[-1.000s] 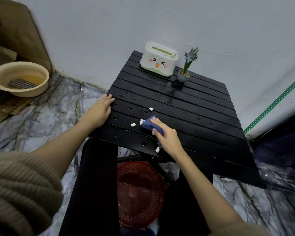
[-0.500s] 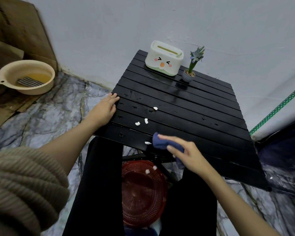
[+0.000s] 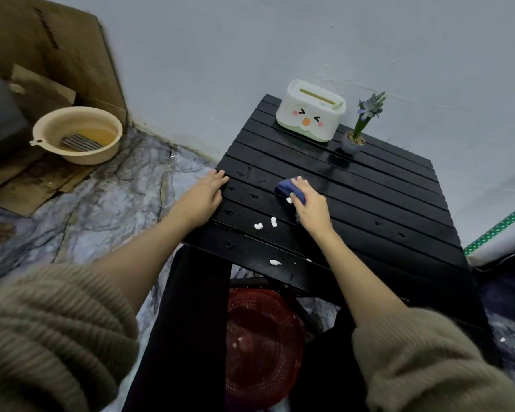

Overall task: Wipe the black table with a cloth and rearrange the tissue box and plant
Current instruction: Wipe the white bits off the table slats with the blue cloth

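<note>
The black slatted table (image 3: 384, 203) stands against the wall. A white tissue box (image 3: 309, 115) with a cartoon face sits at its far edge, and a small potted plant (image 3: 354, 138) with a purple flower stands just right of it. My right hand (image 3: 311, 203) presses a blue cloth (image 3: 286, 187) flat on the table's middle left. My left hand (image 3: 204, 196) rests palm down on the table's left edge, fingers together, holding nothing. Several white crumbs (image 3: 265, 224) lie on the slats near the cloth and toward the front edge.
A red woven basket (image 3: 259, 346) sits on the floor under the table's near edge with white bits in it. A beige basin (image 3: 78, 133) holding water and a striped cloth stands at the far left beside cardboard (image 3: 57, 55). Marble-patterned floor surrounds the table.
My right hand swept the cloth off the near edge, dropping crumbs into the basket, then moved back up to the middle left of the table. My left hand stayed on the left edge.
</note>
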Motion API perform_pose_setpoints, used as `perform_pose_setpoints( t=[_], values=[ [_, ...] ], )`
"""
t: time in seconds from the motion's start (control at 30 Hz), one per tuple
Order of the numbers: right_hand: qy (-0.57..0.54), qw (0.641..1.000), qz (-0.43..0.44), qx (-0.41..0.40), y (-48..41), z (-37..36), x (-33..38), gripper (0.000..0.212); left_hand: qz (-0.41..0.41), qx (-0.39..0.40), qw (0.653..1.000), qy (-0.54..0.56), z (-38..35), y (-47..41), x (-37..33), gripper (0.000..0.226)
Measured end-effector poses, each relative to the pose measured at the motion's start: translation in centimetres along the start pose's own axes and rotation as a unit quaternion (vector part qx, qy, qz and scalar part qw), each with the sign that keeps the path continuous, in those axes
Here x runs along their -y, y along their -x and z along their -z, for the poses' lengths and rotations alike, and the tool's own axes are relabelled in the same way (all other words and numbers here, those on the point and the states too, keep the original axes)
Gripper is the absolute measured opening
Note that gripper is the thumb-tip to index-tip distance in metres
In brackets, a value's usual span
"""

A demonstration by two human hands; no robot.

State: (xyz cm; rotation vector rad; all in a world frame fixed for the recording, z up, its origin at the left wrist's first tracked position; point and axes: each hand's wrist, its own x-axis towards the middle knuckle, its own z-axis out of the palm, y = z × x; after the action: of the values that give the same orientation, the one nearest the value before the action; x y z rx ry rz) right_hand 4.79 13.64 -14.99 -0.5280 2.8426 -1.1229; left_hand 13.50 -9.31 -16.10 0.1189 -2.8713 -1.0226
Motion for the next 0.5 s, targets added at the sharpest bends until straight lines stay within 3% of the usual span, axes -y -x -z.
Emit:
perform_pose_setpoints(
  t=[0.23,0.5],
  values=[
    [-0.046,0.971,0.136,0.189,2.0,-0.2,1.8,0.038,0.002,0.003,1.000,-0.004,-0.1,-0.1,0.0,0.044],
    [-0.067,0.946,0.173,0.265,8.0,1.5,2.8,0.036,0.001,0.001,1.000,-0.012,-0.1,0.0,-0.3,0.044]
  ],
)
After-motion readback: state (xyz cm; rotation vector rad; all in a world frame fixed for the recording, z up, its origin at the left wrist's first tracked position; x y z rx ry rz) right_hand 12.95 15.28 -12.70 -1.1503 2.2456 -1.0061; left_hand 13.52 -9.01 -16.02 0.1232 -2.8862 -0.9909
